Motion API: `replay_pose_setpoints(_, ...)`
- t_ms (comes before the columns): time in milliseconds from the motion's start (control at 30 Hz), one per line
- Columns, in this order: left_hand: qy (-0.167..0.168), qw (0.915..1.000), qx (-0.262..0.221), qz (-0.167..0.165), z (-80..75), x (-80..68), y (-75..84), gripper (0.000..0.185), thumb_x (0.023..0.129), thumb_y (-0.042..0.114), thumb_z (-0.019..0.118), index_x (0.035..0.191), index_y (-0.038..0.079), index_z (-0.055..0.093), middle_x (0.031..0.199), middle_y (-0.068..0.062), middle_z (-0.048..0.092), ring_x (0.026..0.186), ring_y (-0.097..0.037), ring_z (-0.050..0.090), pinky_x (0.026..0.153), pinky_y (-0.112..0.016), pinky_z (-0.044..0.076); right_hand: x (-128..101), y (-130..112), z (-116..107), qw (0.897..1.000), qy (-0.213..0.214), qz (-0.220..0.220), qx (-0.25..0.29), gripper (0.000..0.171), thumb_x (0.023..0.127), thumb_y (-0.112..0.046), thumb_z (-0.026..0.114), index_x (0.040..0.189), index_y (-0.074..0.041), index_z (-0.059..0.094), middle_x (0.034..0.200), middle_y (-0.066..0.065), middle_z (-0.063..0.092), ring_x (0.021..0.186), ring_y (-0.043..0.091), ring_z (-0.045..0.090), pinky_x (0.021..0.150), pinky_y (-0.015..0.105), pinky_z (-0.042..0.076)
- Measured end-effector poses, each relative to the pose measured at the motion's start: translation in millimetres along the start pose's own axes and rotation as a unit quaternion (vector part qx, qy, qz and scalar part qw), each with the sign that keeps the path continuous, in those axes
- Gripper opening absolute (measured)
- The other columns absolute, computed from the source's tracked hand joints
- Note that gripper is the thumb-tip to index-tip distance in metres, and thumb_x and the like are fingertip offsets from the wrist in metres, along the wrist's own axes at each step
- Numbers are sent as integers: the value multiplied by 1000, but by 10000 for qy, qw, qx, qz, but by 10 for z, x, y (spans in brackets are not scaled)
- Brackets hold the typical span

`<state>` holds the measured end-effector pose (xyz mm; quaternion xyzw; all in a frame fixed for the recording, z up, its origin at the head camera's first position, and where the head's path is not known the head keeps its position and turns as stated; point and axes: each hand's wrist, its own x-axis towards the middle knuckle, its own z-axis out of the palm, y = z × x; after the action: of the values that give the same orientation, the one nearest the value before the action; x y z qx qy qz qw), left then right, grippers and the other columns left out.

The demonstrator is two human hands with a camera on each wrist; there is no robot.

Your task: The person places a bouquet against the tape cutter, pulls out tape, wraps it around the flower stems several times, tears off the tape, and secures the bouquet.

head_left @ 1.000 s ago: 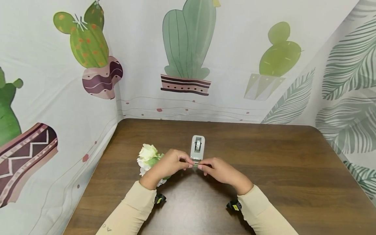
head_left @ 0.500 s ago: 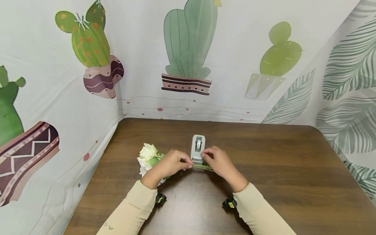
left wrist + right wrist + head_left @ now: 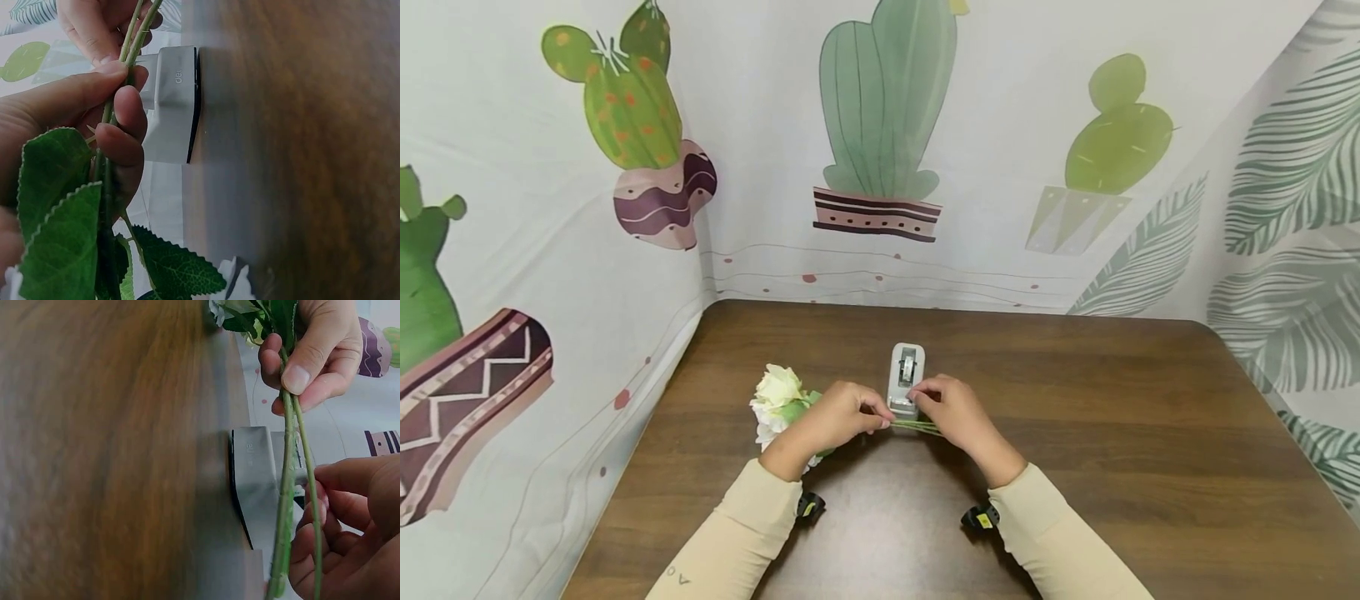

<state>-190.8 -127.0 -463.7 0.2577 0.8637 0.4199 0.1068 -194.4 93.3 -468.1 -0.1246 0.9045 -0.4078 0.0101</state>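
My left hand (image 3: 837, 418) pinches the green stems (image 3: 288, 487) of artificial white flowers (image 3: 773, 410) between thumb and fingers. Their blooms lie to the left of that hand, and serrated leaves (image 3: 56, 212) hang below it in the left wrist view. The bare stems stick out to the right, in front of a grey tape dispenser (image 3: 895, 390). Over the dispenser's front end, my right hand (image 3: 961, 418) has thumb and index finger together at the end of the clear tape (image 3: 302, 477). Its other fingers are curled behind the stems; the tape itself is barely visible.
Everything is on a brown wooden table (image 3: 1112, 433). A white cloth (image 3: 760, 125) printed with cacti hangs behind the table and along its left side. Dark wrist cameras (image 3: 979, 517) sit under both sleeves.
My right hand has let go of the stems beside the left hand and moved up to the dispenser's front, exposing the stem ends. My left hand has stayed nearly still, holding the stems.
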Motion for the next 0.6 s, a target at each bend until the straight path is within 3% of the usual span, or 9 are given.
replay_pose_setpoints(133, 52, 9999, 98, 21, 0, -4, -6, 13, 90, 6, 70, 91, 14, 81, 81, 3, 74, 66, 0, 61, 63, -19, 52, 16, -1, 34, 9998, 68, 74, 171, 10, 93, -18, 70, 93, -13, 79, 99, 5, 75, 92, 17, 65, 86, 37, 52)
replay_pose_setpoints(400, 129, 9998, 178, 25, -7, 3, 9, 11, 91, 8, 71, 90, 13, 81, 78, 4, 73, 65, 0, 60, 63, -19, 52, 41, -29, 64, 9986, 100, 292, 435, 6, 90, -18, 73, 88, -13, 76, 84, 1, 71, 77, 12, 59, 72, 29, 48)
replay_pose_setpoints(600, 171, 9997, 169, 66, -4, 8, 8, 9, 92, 9, 71, 91, 9, 80, 82, 2, 73, 66, -1, 59, 64, -19, 51, 50, -46, 65, 9980, 39, 366, 517, 6, 90, -17, 71, 88, -13, 74, 82, 1, 70, 76, 12, 58, 70, 28, 47)
